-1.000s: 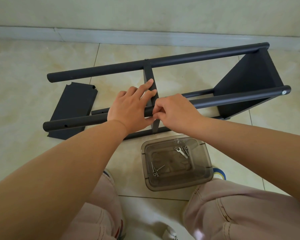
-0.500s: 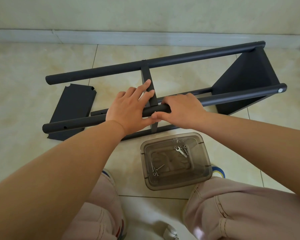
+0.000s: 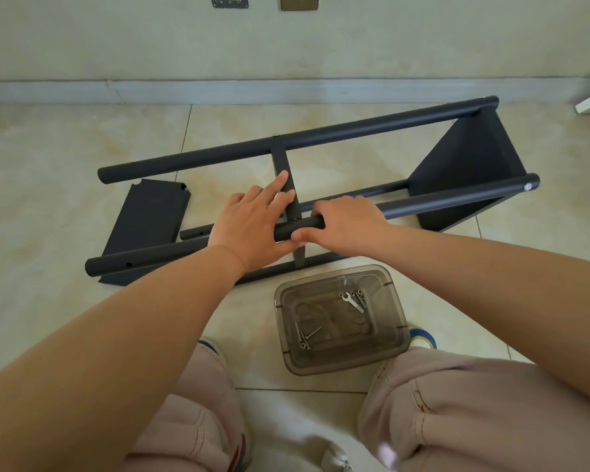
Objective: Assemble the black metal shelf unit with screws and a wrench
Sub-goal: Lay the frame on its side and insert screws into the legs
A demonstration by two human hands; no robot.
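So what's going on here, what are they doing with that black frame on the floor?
A person is putting together a black metal shelf frame lying on its side on the tiled floor. The right hand grips the near tube, and the left hand presses on the middle shelf panel. The wrench and screws sit untouched in the clear plastic box. A loose black panel lies at the left.

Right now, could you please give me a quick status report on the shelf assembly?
Right hand grips near pole; left hand flat across pole and crossbar. Wrench and screws untouched in box. Nothing blocking.
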